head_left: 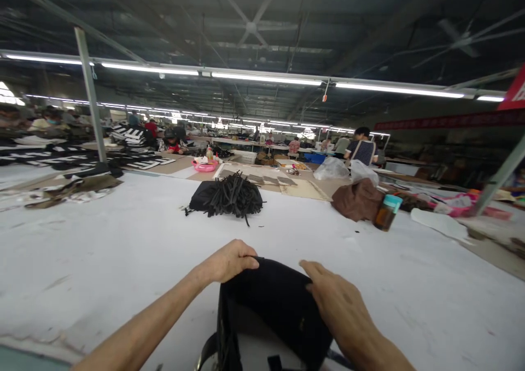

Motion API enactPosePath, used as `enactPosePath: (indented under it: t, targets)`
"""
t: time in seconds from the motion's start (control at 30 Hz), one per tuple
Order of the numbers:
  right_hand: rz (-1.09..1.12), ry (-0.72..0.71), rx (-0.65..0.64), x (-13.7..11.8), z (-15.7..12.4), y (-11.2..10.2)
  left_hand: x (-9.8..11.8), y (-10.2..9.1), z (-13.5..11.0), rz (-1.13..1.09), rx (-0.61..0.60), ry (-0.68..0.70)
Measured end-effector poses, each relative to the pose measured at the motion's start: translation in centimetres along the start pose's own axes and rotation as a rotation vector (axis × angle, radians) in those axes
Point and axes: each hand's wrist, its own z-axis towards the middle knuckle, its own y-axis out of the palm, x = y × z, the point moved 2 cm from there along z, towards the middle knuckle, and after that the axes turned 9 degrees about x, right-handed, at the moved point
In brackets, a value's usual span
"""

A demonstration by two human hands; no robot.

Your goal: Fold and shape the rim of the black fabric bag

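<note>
A black fabric bag (279,300) stands at the near edge of the table, its mouth facing me and a pale lining showing inside. My left hand (232,260) pinches the bag's far rim between thumb and fingers. On the bag's right side, my right hand (338,300) holds the rim, its fingers stretched along the outside and the thumb partly hidden. A strap with a metal ring hangs at the bag's lower left. Beyond the hands lies a heap of black strips (235,195) on a folded black piece.
A brown cloth bundle (357,199) and a jar with a turquoise lid (388,212) sit at the right. Dark cut pieces (82,188) lie at the left by a metal post (91,95). A pink basket (205,165) stands farther back. Several people work beyond.
</note>
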Motion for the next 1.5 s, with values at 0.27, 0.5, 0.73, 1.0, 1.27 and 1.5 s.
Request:
enactPosePath:
  t: [0.27, 0.5, 0.73, 1.0, 1.27, 1.5]
  targets:
    - [0.097, -0.221, -0.066, -7.1, 5.5, 2.8, -0.1, -0.8, -0.8, 0.058, 0.072, 0.009]
    - [-0.044, -0.234, -0.115, -6.8, 5.9, 2.4, -0.4, -1.9, -2.0, 0.291, 0.31, -0.264]
    - [0.003, -0.164, -0.185, -4.4, 5.2, 0.5, 1.0, -1.1, -0.8, 0.305, 0.307, -0.235]
    - [-0.076, -0.063, -0.146, -2.5, 3.1, 0.5, 2.9, 1.6, 0.2, 0.745, 0.21, 0.182]
    - [-0.068, -0.063, -0.148, -2.6, 3.2, 0.2, 2.8, 2.4, 1.3, 0.913, 0.125, 0.077]
    - [-0.052, -0.072, -0.147, -2.2, 3.2, 0.3, 2.7, 2.2, 2.4, 0.722, 0.173, 0.061]
